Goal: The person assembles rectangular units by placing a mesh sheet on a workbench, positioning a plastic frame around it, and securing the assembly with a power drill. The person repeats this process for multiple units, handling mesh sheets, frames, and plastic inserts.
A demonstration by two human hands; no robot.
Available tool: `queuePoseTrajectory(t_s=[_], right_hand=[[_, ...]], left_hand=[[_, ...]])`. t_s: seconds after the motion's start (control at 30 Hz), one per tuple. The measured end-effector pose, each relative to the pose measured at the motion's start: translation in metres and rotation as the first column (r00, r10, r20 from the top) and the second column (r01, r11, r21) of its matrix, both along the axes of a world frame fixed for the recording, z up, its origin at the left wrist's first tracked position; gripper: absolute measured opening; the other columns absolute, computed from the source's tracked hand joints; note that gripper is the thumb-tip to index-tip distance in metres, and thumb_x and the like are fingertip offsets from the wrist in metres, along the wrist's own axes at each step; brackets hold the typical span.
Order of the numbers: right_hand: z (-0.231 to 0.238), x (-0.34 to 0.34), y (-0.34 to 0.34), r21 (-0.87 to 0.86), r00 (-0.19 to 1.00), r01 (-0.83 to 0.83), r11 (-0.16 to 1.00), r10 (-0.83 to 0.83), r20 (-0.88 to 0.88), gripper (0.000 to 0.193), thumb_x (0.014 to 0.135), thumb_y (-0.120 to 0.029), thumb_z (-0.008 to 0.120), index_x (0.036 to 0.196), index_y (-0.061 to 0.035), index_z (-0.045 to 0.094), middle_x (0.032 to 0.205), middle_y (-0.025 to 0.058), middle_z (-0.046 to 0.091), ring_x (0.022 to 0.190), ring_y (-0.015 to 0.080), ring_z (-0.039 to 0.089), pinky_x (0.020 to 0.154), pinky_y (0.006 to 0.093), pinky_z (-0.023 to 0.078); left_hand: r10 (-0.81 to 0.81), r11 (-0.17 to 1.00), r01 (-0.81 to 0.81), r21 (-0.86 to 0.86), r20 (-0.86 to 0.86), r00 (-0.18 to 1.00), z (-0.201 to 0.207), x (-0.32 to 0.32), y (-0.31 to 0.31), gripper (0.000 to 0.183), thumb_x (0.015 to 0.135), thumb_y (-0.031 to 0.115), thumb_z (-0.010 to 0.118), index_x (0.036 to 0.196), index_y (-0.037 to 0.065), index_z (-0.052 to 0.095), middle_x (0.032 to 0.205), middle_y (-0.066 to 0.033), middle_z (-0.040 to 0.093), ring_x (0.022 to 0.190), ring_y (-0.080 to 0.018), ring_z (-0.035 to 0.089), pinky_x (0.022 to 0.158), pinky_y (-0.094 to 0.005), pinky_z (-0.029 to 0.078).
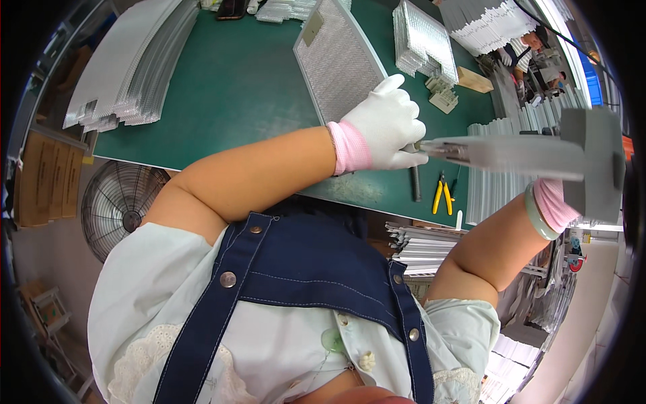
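Note:
My left hand (385, 128), in a white glove with a pink cuff, reaches over the green bench. Its fingers are curled, with thumb and forefinger pinched at the tip of a pale, blurred bar (511, 155); what exactly they hold is too small to tell. That bar runs right to a blurred grey block (593, 165) close to the camera. Behind the block my right hand is hidden; only its pink cuff (556, 205) shows. A framed mesh panel (340, 64) lies just beyond my left hand. Below my thumb is a dark rod (416, 185), beside yellow-handled pliers (442, 195).
Stacks of metal mesh panels stand at the far left (131, 64) and far right (424, 40) of the green bench (229, 87). Near the right stack are a wooden block (474, 79) and a small pale fixture (442, 97). A fan (124, 209) stands left; another person (521, 57) works at far right.

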State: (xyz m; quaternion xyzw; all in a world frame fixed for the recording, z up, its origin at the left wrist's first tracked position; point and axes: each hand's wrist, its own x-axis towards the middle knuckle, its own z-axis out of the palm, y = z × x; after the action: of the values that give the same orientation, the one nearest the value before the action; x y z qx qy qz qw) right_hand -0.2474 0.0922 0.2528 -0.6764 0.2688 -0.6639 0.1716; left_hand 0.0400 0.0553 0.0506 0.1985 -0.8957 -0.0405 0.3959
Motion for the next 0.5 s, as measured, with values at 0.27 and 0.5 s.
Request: queuePoseTrajectory(t_s=[0.27,0.5], right_hand=[[-0.028,0.065,-0.041,0.103,0.954,0.293,0.950,-0.283,-0.104,0.033,0.100,-0.018,0.052,0.121,0.0076,0.054,0.092,0.0064,0.049,0.081,0.0176,0.044,0.079,0.0347,0.040],[-0.045,0.049,-0.051,0.260,0.857,-0.499,0.827,0.424,0.294,0.035,0.099,-0.022,0.052,0.121,0.0059,0.050,0.089,0.0064,0.045,0.078,0.0174,0.042,0.079,0.0338,0.041]], left_hand=[[0.017,1.000,-0.017,-0.014,-0.041,0.999,-0.001,-0.003,-0.001,0.038,0.080,0.044,0.073,0.069,0.009,0.064,0.071,-0.0108,0.058,0.080,-0.0310,0.061,0.103,-0.0531,0.039],[0.026,1.000,-0.027,-0.010,-0.013,1.000,-0.002,-0.010,-0.003,0.037,0.083,0.045,0.069,0.070,0.011,0.067,0.072,-0.0097,0.060,0.080,-0.0296,0.062,0.105,-0.0512,0.037]])
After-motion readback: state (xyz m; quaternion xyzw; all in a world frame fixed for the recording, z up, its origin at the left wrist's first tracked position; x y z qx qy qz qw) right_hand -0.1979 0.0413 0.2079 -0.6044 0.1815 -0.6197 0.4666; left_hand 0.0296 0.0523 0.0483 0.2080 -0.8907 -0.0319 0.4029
